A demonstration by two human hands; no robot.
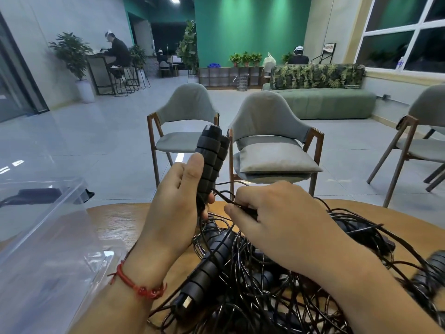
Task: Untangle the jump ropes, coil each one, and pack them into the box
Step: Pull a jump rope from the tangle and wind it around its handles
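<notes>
My left hand grips two black ribbed jump-rope handles held upright side by side above the table. Just to its right, my right hand pinches a thin black cord that runs from the base of those handles. Below both hands lies a tangled pile of black jump ropes with several more handles, one long handle lying diagonally in front. The clear plastic box stands at the left on the table, with something dark at its far end.
The round wooden table carries the pile and the box. Two grey chairs stand just beyond its far edge, and a third chair at the right. People sit far back in the room.
</notes>
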